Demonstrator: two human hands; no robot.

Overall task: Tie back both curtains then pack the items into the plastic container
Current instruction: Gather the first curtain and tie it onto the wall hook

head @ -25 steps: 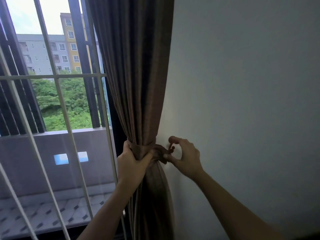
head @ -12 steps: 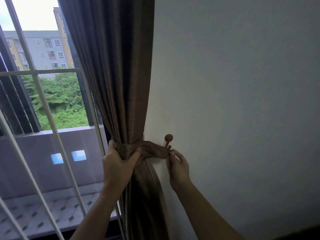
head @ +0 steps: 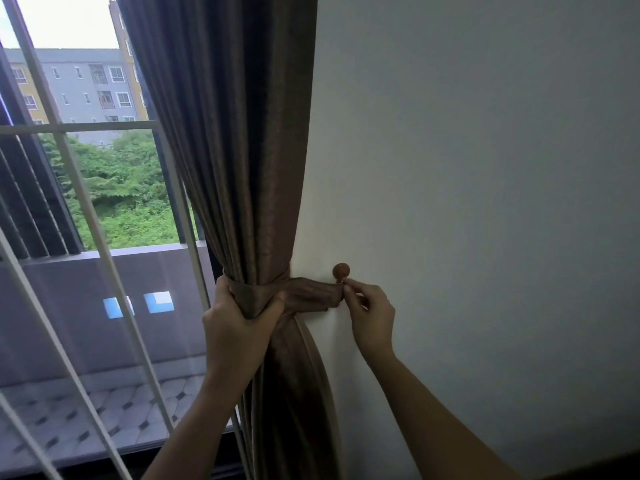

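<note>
A brown curtain (head: 235, 140) hangs gathered beside the white wall. A matching brown tieback band (head: 308, 295) wraps its waist and runs right to a round brown wall hook (head: 341, 270). My left hand (head: 239, 327) grips the bunched curtain and the band from the left. My right hand (head: 369, 313) pinches the band's end just below the hook, against the wall. The plastic container and the other curtain are out of sight.
White window grille bars (head: 86, 209) slant across the glass on the left, with a balcony wall (head: 104, 282) and buildings beyond. The plain white wall (head: 485, 202) fills the right side.
My right hand has dropped from over the hook to just below it, uncovering the hook knob. The band now runs straight to the hook. The camera has swung right.
</note>
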